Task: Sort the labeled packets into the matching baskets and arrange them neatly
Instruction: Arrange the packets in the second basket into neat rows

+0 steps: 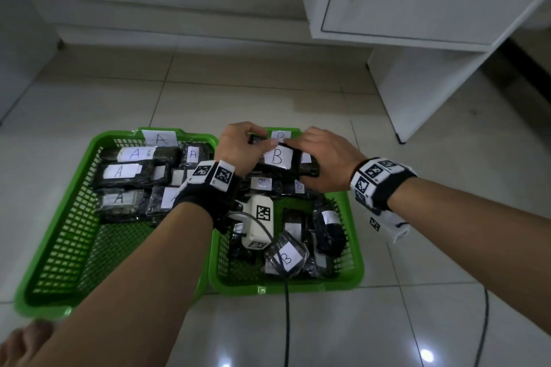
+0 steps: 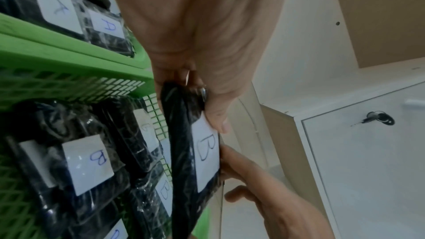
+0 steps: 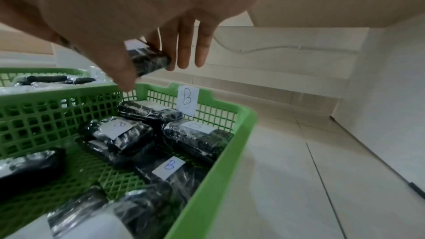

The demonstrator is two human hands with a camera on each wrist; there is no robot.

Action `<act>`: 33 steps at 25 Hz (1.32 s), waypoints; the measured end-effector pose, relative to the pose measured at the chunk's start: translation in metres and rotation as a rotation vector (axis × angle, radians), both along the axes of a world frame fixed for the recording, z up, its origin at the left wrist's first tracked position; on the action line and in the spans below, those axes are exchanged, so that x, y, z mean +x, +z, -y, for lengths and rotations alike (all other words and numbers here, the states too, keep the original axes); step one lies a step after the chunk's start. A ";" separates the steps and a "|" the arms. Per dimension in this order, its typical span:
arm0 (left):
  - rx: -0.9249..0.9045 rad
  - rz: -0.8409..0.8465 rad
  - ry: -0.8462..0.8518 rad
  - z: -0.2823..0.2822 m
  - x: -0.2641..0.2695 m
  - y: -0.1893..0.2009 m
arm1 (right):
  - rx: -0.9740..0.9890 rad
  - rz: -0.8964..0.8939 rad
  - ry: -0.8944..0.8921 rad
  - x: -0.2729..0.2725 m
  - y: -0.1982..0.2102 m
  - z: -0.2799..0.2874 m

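Observation:
Two green baskets sit side by side on the floor. The left basket (image 1: 38, 277) carries an A tag (image 1: 160, 138) and holds several black packets marked A (image 1: 119, 171). The right basket (image 1: 286, 286) carries a B tag (image 3: 188, 100) and holds several B packets (image 1: 287, 256). Both hands hold one black packet marked B (image 1: 277, 158) above the far end of the right basket. My left hand (image 1: 262, 140) grips its left end, thumb on the label (image 2: 207, 150). My right hand (image 1: 298, 146) pinches its right end (image 3: 147, 61).
A white cabinet (image 1: 417, 9) stands at the back right, with a drawer unit along the back wall. Black cables (image 1: 286, 322) trail over the tiled floor in front of the baskets. The white wrist camera (image 1: 259, 223) hangs over the B basket.

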State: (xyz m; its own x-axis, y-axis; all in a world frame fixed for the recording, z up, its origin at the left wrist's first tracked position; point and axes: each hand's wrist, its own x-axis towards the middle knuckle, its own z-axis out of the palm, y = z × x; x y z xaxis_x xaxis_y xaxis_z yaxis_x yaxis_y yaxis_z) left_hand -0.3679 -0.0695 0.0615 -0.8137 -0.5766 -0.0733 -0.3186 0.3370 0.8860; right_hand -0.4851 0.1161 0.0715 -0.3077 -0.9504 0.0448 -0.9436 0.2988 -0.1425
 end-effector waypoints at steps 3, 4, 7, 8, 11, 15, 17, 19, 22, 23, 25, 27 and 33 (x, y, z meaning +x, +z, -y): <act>-0.095 0.019 -0.002 -0.008 -0.008 0.000 | -0.036 0.090 -0.077 0.002 0.000 -0.005; -0.090 0.026 -0.003 -0.011 -0.010 -0.001 | -0.049 0.097 -0.080 0.003 0.002 -0.003; 0.009 0.039 -0.026 -0.013 -0.013 -0.003 | 0.049 0.015 -0.095 -0.001 0.010 0.003; 0.010 0.077 -0.050 -0.011 -0.011 -0.003 | 0.119 0.000 -0.124 -0.003 0.011 0.002; -0.168 0.253 -0.214 -0.008 0.000 -0.012 | 0.328 -0.037 -0.239 -0.008 0.004 -0.004; -0.388 0.469 -0.434 -0.021 0.017 -0.035 | 0.489 -0.076 -0.287 0.007 -0.015 0.011; -0.417 0.478 -0.434 -0.025 0.021 -0.039 | 0.489 -0.078 -0.259 0.013 -0.021 0.021; -0.418 0.465 -0.431 -0.025 0.023 -0.040 | 0.504 -0.081 -0.260 0.014 -0.025 0.025; -0.380 0.476 -0.445 -0.019 0.023 -0.040 | 0.522 -0.089 -0.243 0.014 -0.032 0.023; -0.370 0.476 -0.453 -0.017 0.023 -0.040 | 0.527 -0.087 -0.233 0.016 -0.034 0.021; -0.377 0.447 -0.457 -0.013 0.025 -0.041 | 0.533 -0.062 -0.230 0.016 -0.036 0.020; -0.411 0.414 -0.451 -0.012 0.025 -0.044 | 0.526 -0.030 -0.246 0.014 -0.036 0.020; -0.502 0.408 -0.504 -0.012 0.025 -0.040 | 0.427 0.051 -0.269 0.029 -0.024 0.026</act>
